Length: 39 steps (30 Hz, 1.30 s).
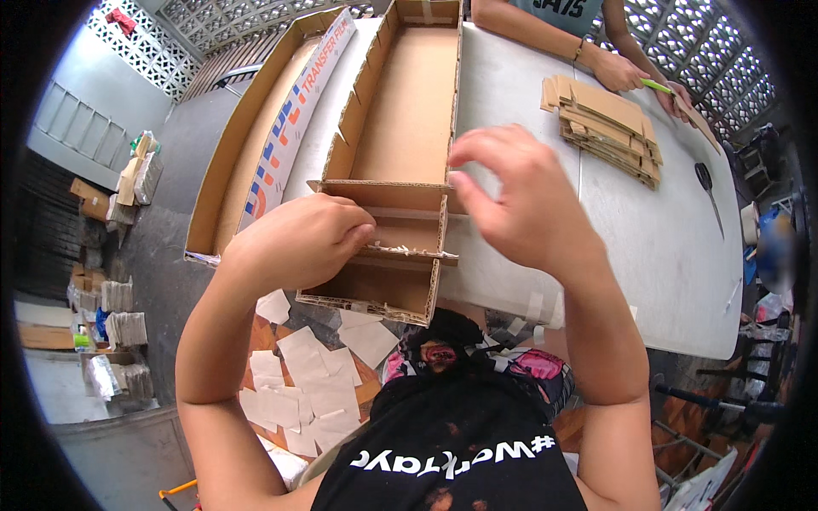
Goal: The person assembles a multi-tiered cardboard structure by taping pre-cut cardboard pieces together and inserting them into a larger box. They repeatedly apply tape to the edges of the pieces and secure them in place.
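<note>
A long, shallow cardboard box (407,106) lies lengthwise before me, its near end split into small compartments by cardboard dividers. My left hand (298,243) lies over the box's left wall, fingers curled closed against the near compartments; its fingertips are partly hidden. The nearer divider (413,252) has a ragged edge and pokes out past the right wall. Beside that right wall, at the farther divider (388,185), hovers my right hand (524,192). Its fingers are bent, with thumb and forefinger apart and nothing visible between them.
A second long cardboard tray (226,183) with a printed white side stands at left. On the white table (630,264) are stacked cardboard strips (609,128) and black-handled scissors (707,192). Across it, another person's hand (618,70) holds a green cutter (655,86). Paper pieces (319,375) litter the floor.
</note>
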Each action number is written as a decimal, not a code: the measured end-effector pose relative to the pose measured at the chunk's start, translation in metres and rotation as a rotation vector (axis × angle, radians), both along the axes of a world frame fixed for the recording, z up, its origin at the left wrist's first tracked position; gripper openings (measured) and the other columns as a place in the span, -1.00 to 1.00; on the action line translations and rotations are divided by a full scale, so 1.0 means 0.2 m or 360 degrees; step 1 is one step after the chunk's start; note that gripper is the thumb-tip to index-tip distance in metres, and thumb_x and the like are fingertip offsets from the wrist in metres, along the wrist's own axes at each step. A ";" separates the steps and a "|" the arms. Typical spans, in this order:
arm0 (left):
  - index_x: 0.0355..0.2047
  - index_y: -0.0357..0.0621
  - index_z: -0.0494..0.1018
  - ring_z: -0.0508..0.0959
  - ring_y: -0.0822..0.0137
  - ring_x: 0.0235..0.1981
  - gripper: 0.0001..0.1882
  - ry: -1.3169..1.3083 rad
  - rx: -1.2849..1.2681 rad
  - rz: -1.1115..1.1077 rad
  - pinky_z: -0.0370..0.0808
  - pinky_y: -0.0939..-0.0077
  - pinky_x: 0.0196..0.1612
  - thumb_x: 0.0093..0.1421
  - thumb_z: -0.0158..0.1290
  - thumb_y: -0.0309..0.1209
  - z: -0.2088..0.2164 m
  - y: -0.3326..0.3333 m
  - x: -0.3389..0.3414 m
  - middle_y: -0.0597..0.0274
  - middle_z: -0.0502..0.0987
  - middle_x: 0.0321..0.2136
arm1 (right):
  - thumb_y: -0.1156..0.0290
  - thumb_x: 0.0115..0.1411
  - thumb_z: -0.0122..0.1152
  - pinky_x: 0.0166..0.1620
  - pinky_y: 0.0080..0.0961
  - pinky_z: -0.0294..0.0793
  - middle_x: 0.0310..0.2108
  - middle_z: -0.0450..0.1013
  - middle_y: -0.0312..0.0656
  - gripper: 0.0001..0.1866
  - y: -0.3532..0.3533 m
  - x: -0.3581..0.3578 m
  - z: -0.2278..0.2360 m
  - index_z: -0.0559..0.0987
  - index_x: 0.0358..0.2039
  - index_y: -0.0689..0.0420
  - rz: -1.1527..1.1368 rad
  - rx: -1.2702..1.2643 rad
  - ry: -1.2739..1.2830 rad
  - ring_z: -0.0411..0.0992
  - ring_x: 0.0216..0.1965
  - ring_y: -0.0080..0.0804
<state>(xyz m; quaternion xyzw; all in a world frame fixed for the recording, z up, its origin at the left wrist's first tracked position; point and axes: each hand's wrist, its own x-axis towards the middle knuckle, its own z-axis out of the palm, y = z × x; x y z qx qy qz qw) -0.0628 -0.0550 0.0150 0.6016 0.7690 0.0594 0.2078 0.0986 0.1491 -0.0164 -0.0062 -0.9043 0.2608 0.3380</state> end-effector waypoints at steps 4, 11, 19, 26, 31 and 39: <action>-0.27 -0.31 0.62 0.63 -0.14 -0.22 -0.63 0.0208 -0.0469 -0.0104 0.54 0.06 -0.02 0.41 -0.13 -0.31 -0.04 0.15 -0.01 -0.17 0.64 -0.31 | 0.46 0.12 0.18 -0.03 -0.15 0.49 -0.33 0.60 -0.05 -0.87 -0.03 -0.11 -0.07 0.66 -0.44 0.18 0.0104 0.0079 -0.0288 0.54 -0.19 -0.03; -0.37 -0.29 0.60 0.64 -0.16 -0.32 -0.56 0.0269 -0.0618 -0.0062 0.56 0.01 -0.07 0.44 -0.20 -0.28 -0.08 0.18 0.00 -0.20 0.63 -0.40 | 0.51 0.10 0.24 -0.09 -0.20 0.51 -0.40 0.58 -0.07 -0.91 0.00 -0.13 -0.11 0.68 -0.44 0.21 0.0130 0.0202 -0.0418 0.50 -0.25 -0.06; -0.48 -0.27 0.58 0.65 -0.14 -0.37 -0.67 0.0328 -0.0463 -0.0114 0.59 0.01 -0.18 0.29 -0.09 -0.34 -0.13 0.22 0.07 -0.16 0.62 -0.50 | 0.43 0.10 0.28 -0.10 -0.23 0.51 -0.40 0.58 -0.06 -0.88 0.01 -0.14 -0.10 0.69 -0.44 0.21 0.0141 0.0162 -0.0494 0.50 -0.23 -0.08; -0.49 -0.22 0.61 0.68 -0.05 -0.41 -0.65 0.0505 -0.0324 -0.0482 0.63 0.04 -0.30 0.30 -0.10 -0.35 -0.19 0.21 0.04 -0.06 0.65 -0.46 | 0.28 0.23 0.26 -0.10 -0.18 0.52 -0.30 0.62 0.06 -0.75 -0.08 -0.39 0.02 0.69 -0.37 0.22 0.0275 0.0009 -0.0796 0.56 -0.18 0.03; -0.33 -0.23 0.60 0.68 -0.05 -0.41 -0.71 0.0328 -0.0082 -0.0344 0.63 0.04 -0.34 0.32 -0.09 -0.36 -0.23 0.16 0.05 -0.06 0.64 -0.47 | 0.17 0.37 0.10 -0.05 -0.08 0.51 -0.31 0.58 0.19 -0.59 -0.18 -0.62 -0.08 0.68 -0.33 0.31 0.0297 -0.0217 -0.0984 0.55 -0.20 0.18; -0.28 -0.18 0.58 0.63 -0.17 -0.35 -0.68 -0.0058 -0.0193 0.0035 0.57 -0.09 -0.19 0.38 -0.14 -0.28 -0.21 0.11 0.09 -0.16 0.63 -0.38 | 0.14 0.50 -0.13 0.11 -0.12 0.42 -0.07 0.54 0.21 -0.55 -0.21 -0.63 -0.16 0.58 -0.06 0.28 0.0384 -0.0376 -0.1303 0.47 0.01 0.20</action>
